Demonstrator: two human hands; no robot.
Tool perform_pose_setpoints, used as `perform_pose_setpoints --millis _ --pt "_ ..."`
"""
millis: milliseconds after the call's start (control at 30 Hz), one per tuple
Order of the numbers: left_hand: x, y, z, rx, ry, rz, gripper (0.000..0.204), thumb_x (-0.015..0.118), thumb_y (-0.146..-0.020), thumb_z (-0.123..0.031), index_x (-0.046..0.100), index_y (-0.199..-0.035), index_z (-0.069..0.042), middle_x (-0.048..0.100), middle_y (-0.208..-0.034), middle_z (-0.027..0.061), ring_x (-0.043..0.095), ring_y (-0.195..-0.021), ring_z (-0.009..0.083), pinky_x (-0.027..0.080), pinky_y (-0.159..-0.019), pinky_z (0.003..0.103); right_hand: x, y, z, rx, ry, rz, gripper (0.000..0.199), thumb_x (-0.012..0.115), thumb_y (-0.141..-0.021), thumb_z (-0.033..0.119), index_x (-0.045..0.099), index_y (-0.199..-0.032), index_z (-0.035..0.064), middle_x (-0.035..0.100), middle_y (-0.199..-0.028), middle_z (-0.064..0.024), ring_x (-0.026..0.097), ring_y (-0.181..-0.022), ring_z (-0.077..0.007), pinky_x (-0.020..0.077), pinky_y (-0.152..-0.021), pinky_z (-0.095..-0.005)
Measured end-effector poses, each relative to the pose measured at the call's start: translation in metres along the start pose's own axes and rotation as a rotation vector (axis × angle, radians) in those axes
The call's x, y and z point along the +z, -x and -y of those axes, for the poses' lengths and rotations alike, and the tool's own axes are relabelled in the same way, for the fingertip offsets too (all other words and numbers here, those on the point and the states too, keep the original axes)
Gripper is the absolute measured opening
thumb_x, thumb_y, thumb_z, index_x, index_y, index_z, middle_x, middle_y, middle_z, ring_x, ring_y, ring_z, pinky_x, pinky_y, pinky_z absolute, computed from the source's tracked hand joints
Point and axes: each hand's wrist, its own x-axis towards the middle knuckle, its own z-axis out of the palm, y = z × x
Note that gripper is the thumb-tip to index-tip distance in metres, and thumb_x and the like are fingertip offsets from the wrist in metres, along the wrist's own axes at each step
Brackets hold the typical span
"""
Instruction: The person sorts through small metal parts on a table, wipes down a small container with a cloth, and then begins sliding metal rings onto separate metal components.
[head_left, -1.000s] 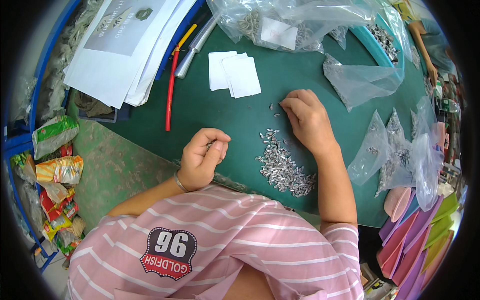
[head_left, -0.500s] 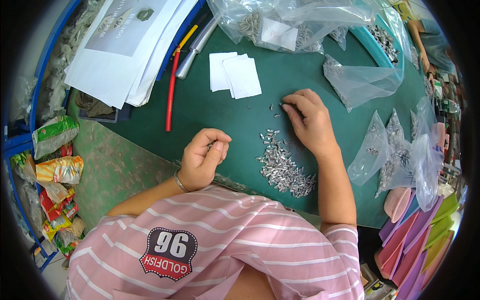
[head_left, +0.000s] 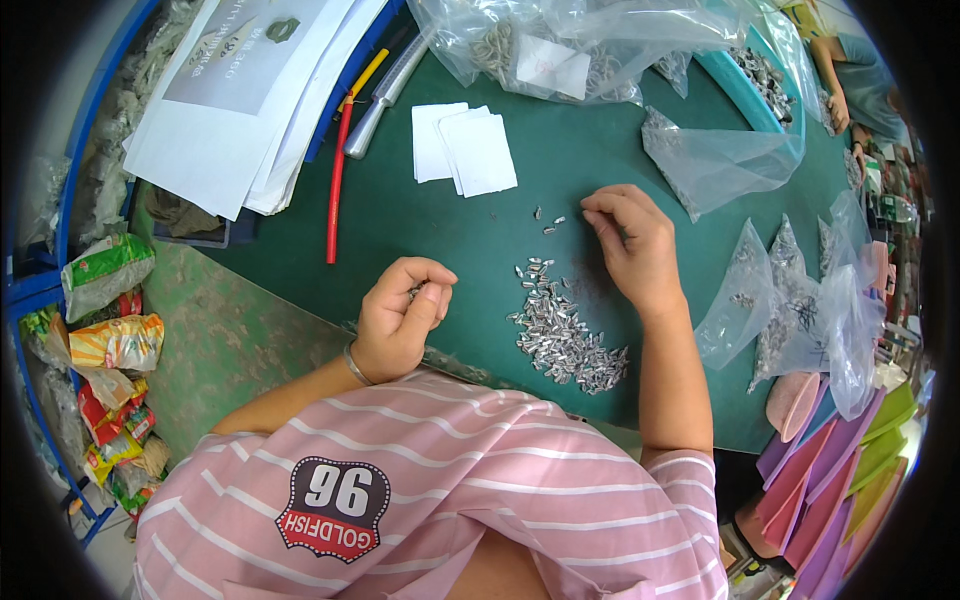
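A loose pile of small shiny silver metal parts (head_left: 568, 340) lies on the green table mat between my hands. Left of the pile, my left hand (head_left: 405, 310) is curled closed around a few of the same metal parts (head_left: 415, 291), which peep out between the fingers and thumb. My right hand (head_left: 635, 245) hovers at the upper right of the pile, thumb and fingertips close together, with nothing visible between them. Just left of its fingertips, three single metal parts (head_left: 548, 230) lie apart from the pile.
White paper cards (head_left: 478, 153) lie beyond the pile. A red pen (head_left: 338, 190) and a metal-bladed tool (head_left: 375, 115) are at left, beside stacked papers (head_left: 210, 140). Plastic bags of parts (head_left: 735, 290) and a turquoise tray (head_left: 735, 85) stand right. A co-worker's arm (head_left: 832, 90) shows far right.
My right hand has drawn back to the right, and the metal part at its fingertips now lies on the mat by two others. My left hand stays closed in nearly the same place.
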Motion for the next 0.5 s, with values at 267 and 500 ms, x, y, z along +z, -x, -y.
perform_pose_setpoints --millis 267,500 --pt "-0.001 0.0 0.001 0.017 -0.015 0.014 0.014 0.04 -0.098 -0.004 0.05 -0.107 -0.003 0.048 -0.074 0.003 0.036 -0.058 0.0047 0.031 -0.049 0.019 0.002 0.003 0.003 0.012 0.005 0.064 0.013 0.066 -0.074 -0.006 0.065 -0.086 0.0002 0.06 -0.085 -0.0111 0.059 -0.078 -0.0288 0.0489 -0.068 -0.0349" --pt "0.001 0.0 0.0 0.016 -0.016 -0.001 0.014 0.039 -0.097 -0.003 0.05 -0.107 -0.003 0.048 -0.073 0.0029 0.035 -0.057 0.0047 0.031 -0.049 0.019 0.007 0.003 0.002 -0.043 0.05 0.118 0.014 0.068 -0.073 -0.005 0.065 -0.085 -0.0003 0.058 -0.083 -0.0102 0.056 -0.078 -0.0272 0.0465 -0.068 -0.0341"
